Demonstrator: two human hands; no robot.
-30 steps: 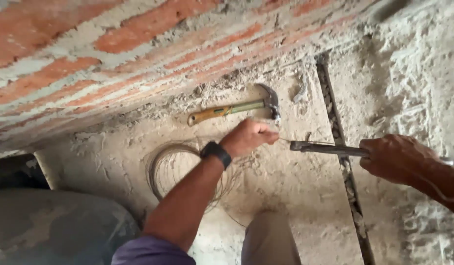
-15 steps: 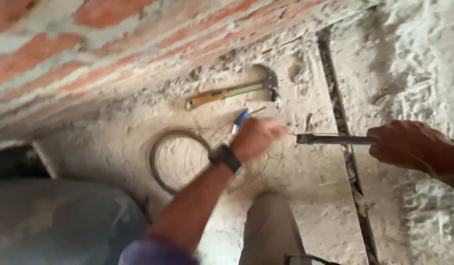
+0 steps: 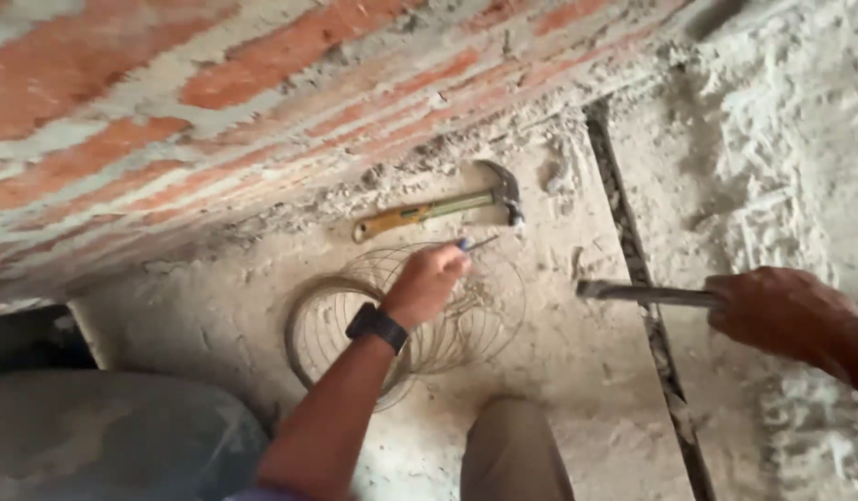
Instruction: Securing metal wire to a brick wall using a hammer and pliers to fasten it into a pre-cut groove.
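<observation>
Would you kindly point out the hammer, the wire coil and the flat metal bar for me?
hammer (image 3: 419, 212), head view, on the yellowish handle.
wire coil (image 3: 303, 325), head view, on the left arc of the loops.
flat metal bar (image 3: 638, 293), head view, on the bare stretch left of the right hand (image 3: 781, 311).

Your left wrist wears a black watch on a dark band. A purple sleeve edge shows at six o'clock, and your khaki trouser knee beside it.
</observation>
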